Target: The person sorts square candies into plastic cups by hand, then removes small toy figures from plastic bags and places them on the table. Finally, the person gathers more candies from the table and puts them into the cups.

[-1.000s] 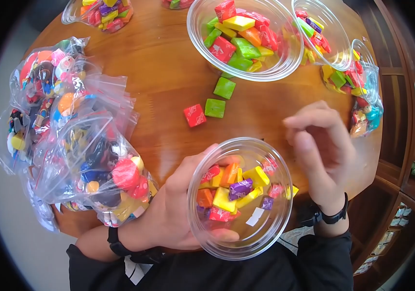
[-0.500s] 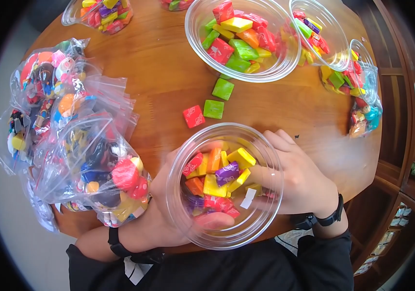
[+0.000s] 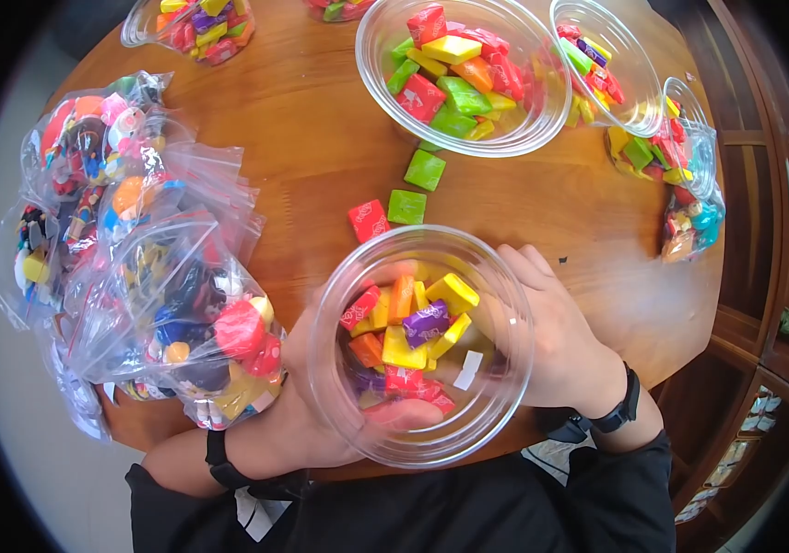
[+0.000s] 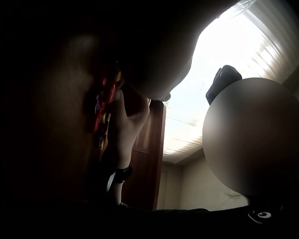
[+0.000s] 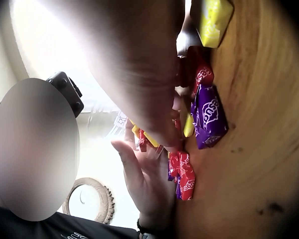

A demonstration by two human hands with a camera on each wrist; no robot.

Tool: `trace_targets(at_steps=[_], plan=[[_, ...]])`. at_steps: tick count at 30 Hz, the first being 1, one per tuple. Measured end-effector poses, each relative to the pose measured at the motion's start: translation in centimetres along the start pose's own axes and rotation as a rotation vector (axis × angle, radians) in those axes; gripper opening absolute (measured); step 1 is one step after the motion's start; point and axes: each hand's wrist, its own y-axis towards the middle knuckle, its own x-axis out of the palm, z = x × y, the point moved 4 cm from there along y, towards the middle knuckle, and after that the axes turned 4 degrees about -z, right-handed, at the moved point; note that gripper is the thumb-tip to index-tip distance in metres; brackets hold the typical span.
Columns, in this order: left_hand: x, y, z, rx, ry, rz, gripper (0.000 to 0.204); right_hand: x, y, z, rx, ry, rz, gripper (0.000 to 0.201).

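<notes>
A clear round tub (image 3: 496, 419) is tilted toward the head camera, with yellow, orange, red and purple wrapped candies (image 3: 404, 346) inside. My left hand (image 3: 316, 415) grips it from the left, its thumb lying across the lower wall. At the tub's right side is my right hand (image 3: 565, 346), its fingers hidden or blurred behind the plastic. The right wrist view shows a purple candy (image 5: 208, 117), red candies (image 5: 185, 174) and a yellow candy (image 5: 215, 22) low at the wooden table, beside my right hand (image 5: 139, 74). Whether its fingers pinch anything cannot be made out.
Beyond the tub lie a red candy (image 3: 369, 221) and green candies (image 3: 406, 207). A larger clear tub of candies (image 3: 556, 129) stands farther back, with more tubs at the right. Plastic bags of small toys (image 3: 164, 276) fill the table's left side.
My right hand has come from the right, above the table, to the tub's right side, partly behind it. The tub in my left hand has shifted left and slightly up in the view.
</notes>
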Motion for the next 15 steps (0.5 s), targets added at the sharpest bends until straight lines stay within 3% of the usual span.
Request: trace_targets(at_steps=[3, 6, 9, 12, 15], plan=[[-0.2, -0.1, -0.4, 0.032, -0.033, 0.102, 0.111, 0.3, 0.0, 0.0, -0.045, 0.019, 0.012, 0.056], [-0.4, 0.1, -0.1, 0.011, 0.026, 0.064, 0.114, 0.5, 0.2, -0.4, -0.057, 0.034, 0.05, 0.056], [-0.1, -0.1, -0.5, 0.158, 0.104, 0.163, 0.115, 0.7, 0.3, -0.9, -0.016, 0.045, 0.044, 0.055], [-0.5, -0.4, -0.4, 0.154, 0.109, 0.207, 0.116, 1.2, 0.3, -1.3, 0.03, -0.012, 0.045, 0.054], [-0.7, -0.3, 0.7, 0.141, 0.389, 0.074, 0.115, 1.2, 0.5, -1.3, 0.043, 0.021, 0.061, 0.054]])
